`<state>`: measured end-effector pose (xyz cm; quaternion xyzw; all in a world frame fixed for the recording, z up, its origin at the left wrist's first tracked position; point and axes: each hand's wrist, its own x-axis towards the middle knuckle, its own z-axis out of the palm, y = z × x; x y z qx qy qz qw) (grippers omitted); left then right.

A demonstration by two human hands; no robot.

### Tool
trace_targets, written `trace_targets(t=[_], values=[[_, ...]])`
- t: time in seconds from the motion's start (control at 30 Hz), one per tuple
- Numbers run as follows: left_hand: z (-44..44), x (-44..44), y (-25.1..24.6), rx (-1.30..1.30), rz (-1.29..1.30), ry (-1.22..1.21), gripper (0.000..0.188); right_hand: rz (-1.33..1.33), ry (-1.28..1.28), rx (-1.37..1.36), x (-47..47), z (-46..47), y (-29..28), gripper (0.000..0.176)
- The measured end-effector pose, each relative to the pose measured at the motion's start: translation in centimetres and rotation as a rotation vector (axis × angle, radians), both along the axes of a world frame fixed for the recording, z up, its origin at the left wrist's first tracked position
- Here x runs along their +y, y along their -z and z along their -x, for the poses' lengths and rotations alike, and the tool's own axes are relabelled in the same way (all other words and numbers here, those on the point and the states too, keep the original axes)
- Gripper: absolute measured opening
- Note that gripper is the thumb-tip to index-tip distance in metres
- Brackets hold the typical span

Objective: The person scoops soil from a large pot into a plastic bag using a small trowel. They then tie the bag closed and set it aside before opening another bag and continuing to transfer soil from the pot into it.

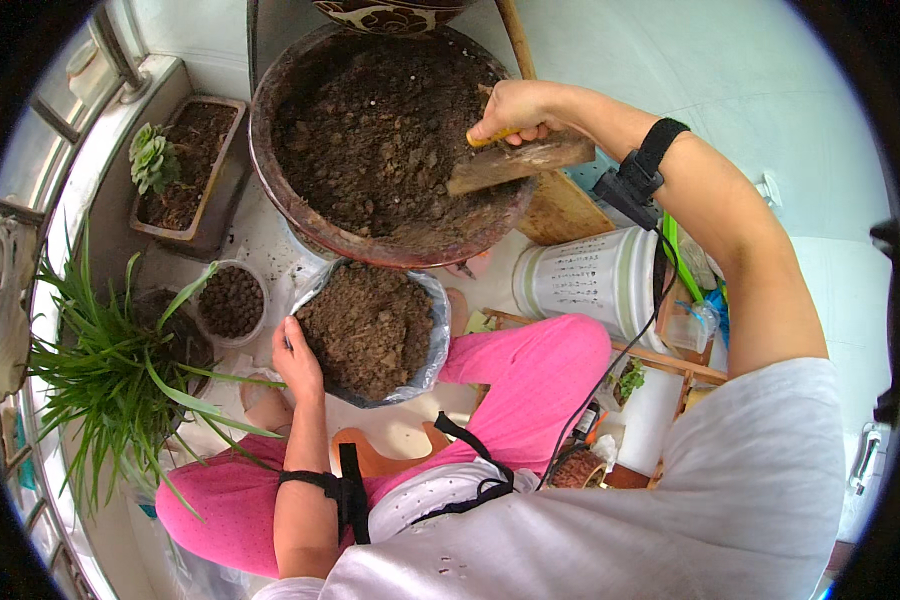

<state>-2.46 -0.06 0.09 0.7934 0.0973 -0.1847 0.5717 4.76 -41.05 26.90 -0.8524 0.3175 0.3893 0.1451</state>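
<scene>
A large round glazed pot (270, 169) full of dark soil (375, 142) stands in front of me. Over its right side, my right hand (521, 112) grips a yellow handle (493, 137); the tool's working end cannot be made out. Just below that hand, a worn wooden board (525, 161) lies across the pot's right rim. Nearer to me is a container lined with a silvery plastic bag (441, 315), heaped with brown soil (371, 322). My left hand (298, 356) holds the liner's left edge, thumb on top and the other fingers mostly hidden.
Left are a rectangular planter (232, 157) with a succulent (152, 159), a small tub of dark pellets (230, 301) and a long-leaved green plant (120, 367). A white pot (585, 281) lies tipped on the right, near a wooden rack (682, 367). A cable (615, 352) hangs from my right wrist strap.
</scene>
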Motion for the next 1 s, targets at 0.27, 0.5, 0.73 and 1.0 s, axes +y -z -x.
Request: trace_targets(t=[0.27,0.5,0.73,1.0], values=[[0.1,0.2,0.3,0.025,-0.014,0.006,0.056,-0.443,0.345,0.049,4.4,2.5,6.5,0.037],[-0.1,0.0,0.3,-0.045,-0.057,0.009,0.054,-0.350,0.450,-0.101,6.0,1.0,7.3,0.030],[0.0,0.0,0.2,-0.028,-0.038,0.002,0.054,-0.431,0.533,-0.347,3.2,0.0,2.2,0.027],[0.0,0.2,0.4,-0.019,0.001,0.024,0.052,0.280,-0.525,0.013,0.4,-0.3,0.3,0.037]])
